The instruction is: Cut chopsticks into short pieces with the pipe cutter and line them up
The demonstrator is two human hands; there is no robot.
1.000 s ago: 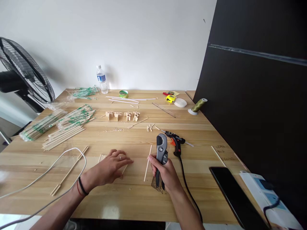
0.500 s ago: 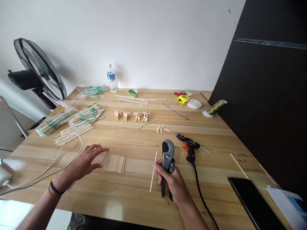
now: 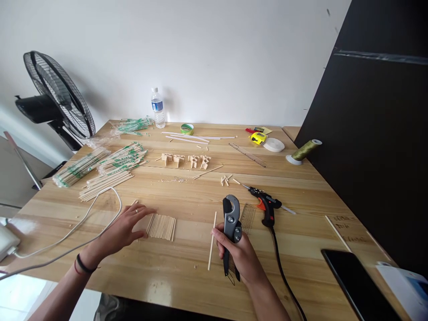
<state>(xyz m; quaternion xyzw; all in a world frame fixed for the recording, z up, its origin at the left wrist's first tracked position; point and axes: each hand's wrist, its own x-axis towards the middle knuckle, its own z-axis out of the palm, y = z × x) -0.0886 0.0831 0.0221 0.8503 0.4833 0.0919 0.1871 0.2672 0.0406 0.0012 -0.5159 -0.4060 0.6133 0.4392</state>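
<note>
My left hand (image 3: pixel 129 223) is at the left end of a row of short wooden sticks (image 3: pixel 162 227) lying side by side. Its thumb and forefinger span one short stick (image 3: pixel 151 224) at that end, seemingly touching its two tips. My right hand (image 3: pixel 239 249) grips a grey and black pipe cutter (image 3: pixel 231 218), jaw end pointing away from me. A longer wooden stick (image 3: pixel 212 243) is pinched between the same hand's thumb and fingers, left of the cutter. Just behind the cutter, a mesh-patterned strip (image 3: pixel 248 218) lies on the table.
A black glue gun (image 3: pixel 265 205) lies at the right, its cord running toward me. Bundled sticks (image 3: pixel 122 158) and a white cable (image 3: pixel 117 198) are at the left. Small stick assemblies (image 3: pixel 193 161) stand mid-table. A phone (image 3: pixel 354 281) lies front right. A fan (image 3: pixel 60 96) stands back left.
My left hand has moved slightly right, bringing the short stick up against the row. My right hand keeps the cutter and longer stick nearly in place. The view has shifted slightly.
</note>
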